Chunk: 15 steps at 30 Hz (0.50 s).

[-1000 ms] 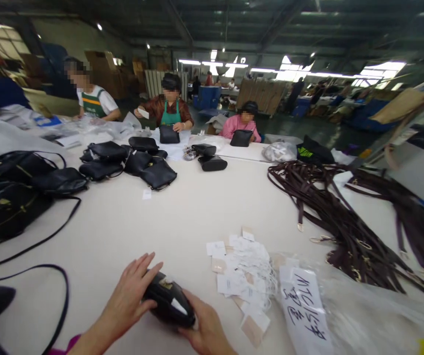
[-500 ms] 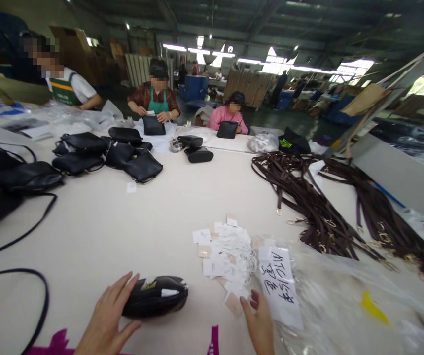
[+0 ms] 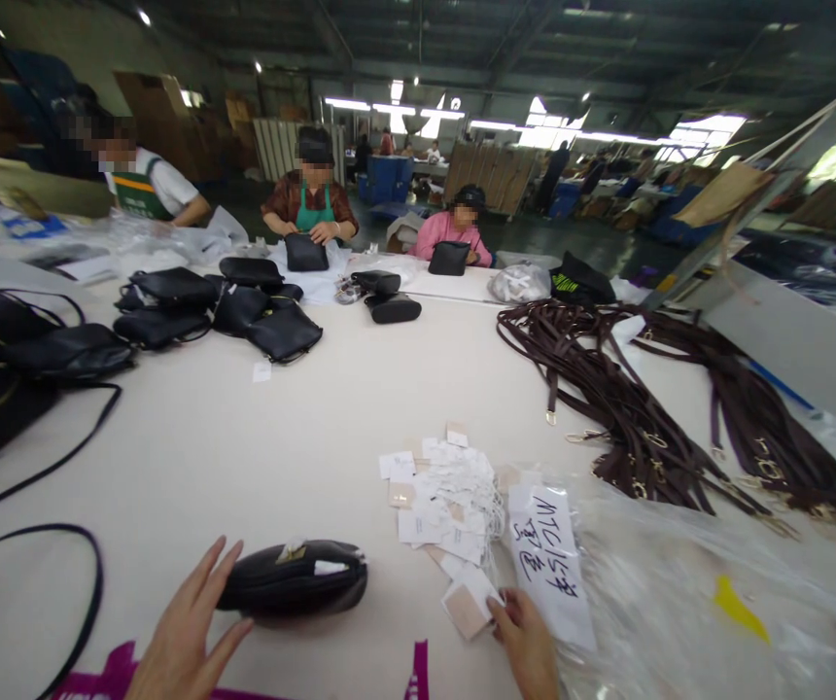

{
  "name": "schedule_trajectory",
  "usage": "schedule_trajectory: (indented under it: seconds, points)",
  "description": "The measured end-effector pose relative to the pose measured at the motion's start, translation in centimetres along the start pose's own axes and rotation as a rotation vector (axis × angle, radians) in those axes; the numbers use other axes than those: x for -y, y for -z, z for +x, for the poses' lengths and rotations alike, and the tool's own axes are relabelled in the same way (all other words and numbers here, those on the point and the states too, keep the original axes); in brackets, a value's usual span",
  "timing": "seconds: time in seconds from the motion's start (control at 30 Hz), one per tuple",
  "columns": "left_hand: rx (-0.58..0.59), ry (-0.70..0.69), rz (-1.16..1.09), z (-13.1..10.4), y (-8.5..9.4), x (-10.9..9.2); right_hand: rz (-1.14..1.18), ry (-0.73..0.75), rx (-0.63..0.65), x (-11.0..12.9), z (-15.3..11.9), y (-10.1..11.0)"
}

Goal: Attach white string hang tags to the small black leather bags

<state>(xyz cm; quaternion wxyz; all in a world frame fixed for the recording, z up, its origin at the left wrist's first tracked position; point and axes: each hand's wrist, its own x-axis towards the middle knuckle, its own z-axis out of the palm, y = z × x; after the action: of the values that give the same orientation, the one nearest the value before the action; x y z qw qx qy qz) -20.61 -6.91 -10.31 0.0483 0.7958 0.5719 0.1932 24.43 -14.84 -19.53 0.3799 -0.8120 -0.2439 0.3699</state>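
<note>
Item one: black pouch (image 3: 294,578), lying on the pale tabletop (image 3: 360,437) at two o'clock from the left hand (image 3: 189,622) and between nine and ten o'clock from the right hand, well apart from the latter. Left hand: fingers spread, thumb apart, nothing clasped; it stands at the pouch's nine o'clock end, fingertips overlapping that end in view, though whether they press on it cannot be told. Item two: tag (image 3: 466,612), at ten o'clock from the right hand (image 3: 524,637), its three o'clock corner pinched between thumb and fingers. Pouch, appearance: elongated, rounded at the ends, smooth leather-like surface with soft sheen; a gold-toned fitting (image 3: 291,552) along the upper edge, a white patch (image 3: 330,567) at three o'clock from the fitting; interior not visible. Tag, appearance: squarish, white, with a beige section towards seven o'clock; whether one piece or two overlapped cannot be told. Adjoining stock: heap of tags (image 3: 451,496), white and beige with white strings, at eleven o'clock from the right hand; clear plastic bag (image 3: 666,593) with handwritten white sheet (image 3: 550,564), the sheet at one o'clock from that hand; dark brown straps (image 3: 608,408) with gold-toned clasps, farther off, also towards one o'clock.
</note>
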Motion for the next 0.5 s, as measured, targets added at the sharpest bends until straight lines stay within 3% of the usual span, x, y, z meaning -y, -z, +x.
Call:
schedule_trajectory:
  seconds: [0.27,0.5]
  points:
    - [0.032,0.018,-0.038,1.0,-0.3,-0.5,0.145,-0.045,0.126,-1.4,-0.7,0.8]
    - [0.06,-0.012,-0.069,1.7,-0.2,-0.9,0.042,0.012,0.123,-2.2,-0.2,0.6]
